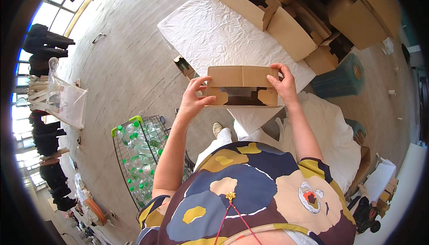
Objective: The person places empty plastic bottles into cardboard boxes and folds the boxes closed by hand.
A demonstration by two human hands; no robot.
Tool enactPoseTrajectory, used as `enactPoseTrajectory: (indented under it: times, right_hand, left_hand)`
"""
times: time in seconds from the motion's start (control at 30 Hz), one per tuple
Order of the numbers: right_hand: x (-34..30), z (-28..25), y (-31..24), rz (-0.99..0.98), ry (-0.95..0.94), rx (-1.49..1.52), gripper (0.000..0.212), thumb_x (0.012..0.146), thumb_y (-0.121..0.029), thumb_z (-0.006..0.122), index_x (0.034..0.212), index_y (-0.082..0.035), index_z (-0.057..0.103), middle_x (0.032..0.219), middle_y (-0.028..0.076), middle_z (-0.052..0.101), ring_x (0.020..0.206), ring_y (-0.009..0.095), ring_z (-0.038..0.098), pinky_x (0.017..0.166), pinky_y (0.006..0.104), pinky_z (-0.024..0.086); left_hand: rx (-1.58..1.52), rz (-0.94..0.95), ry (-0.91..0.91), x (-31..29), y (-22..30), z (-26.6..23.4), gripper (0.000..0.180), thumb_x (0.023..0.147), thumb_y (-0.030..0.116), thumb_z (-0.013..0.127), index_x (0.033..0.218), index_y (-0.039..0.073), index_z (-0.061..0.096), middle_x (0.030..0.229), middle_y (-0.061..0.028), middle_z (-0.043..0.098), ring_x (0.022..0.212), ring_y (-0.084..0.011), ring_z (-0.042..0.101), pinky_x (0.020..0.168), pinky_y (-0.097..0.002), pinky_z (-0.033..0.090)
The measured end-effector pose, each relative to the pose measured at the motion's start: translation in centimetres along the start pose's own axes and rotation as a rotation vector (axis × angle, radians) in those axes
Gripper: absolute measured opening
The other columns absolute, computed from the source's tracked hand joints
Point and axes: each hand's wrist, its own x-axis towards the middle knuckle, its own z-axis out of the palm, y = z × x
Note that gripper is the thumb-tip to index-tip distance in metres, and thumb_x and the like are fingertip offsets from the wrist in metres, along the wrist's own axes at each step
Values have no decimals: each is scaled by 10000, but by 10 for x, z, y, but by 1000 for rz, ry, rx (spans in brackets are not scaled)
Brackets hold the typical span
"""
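Observation:
Between my two hands is a small brown cardboard box [241, 76], held in front of me at the near edge of a table draped in a white cloth [223, 35]. Its upper flap has a crease down the middle, and a dark opening with notched side flaps shows below it. My left hand [195, 98] grips the left end, fingers closed about the edge. At the right end my right hand [285, 84] has its thumb on the front and its fingers curled over the top corner. The inside of the box is too dark to make out.
Several open brown cartons [292, 28] are heaped on the far right of the table. A teal bin [342, 82] stands beside it. At my left, a wire cart [121, 155] holds green-capped plastic bottles [142, 155]. White fabric [335, 133] drapes at my right.

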Motion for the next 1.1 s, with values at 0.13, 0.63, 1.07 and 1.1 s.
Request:
enactPoseTrajectory:
  times: [0.13,0.63,1.07,1.1]
  right_hand:
    - [8,-3,-9,-110,-66,-157,417,776,-109,761,1160,-47,609,1247,83,553,1181,250,541,961,354,487]
    - [22,10,-83,-450,-539,-705,725,626,-328,855,1296,-185,618,1400,54,525,1338,270,430,1107,444,341]
    - [82,3,-76,-132,-628,-480,262,913,-249,664,1074,-48,712,849,110,705,682,242,606,732,330,506]
    - [84,4,-92,-51,-653,-619,238,932,-222,647,1065,-35,711,883,93,718,830,159,649,779,292,504]
  left_hand:
    - [-69,51,13,6,0,3,606,762,-7,751,1325,127,572,1325,-42,479,1144,-203,544,880,-327,572]
    - [-77,50,220,-1,-10,5,390,843,38,710,1218,52,603,1197,-41,584,1083,-173,605,833,-294,543]
    - [441,319,80,32,12,8,519,691,240,856,1069,34,565,1249,-147,487,1147,-276,555,871,-359,515]
    - [514,320,72,33,19,7,544,683,244,859,1083,33,557,1218,-149,502,1100,-299,576,887,-376,501]
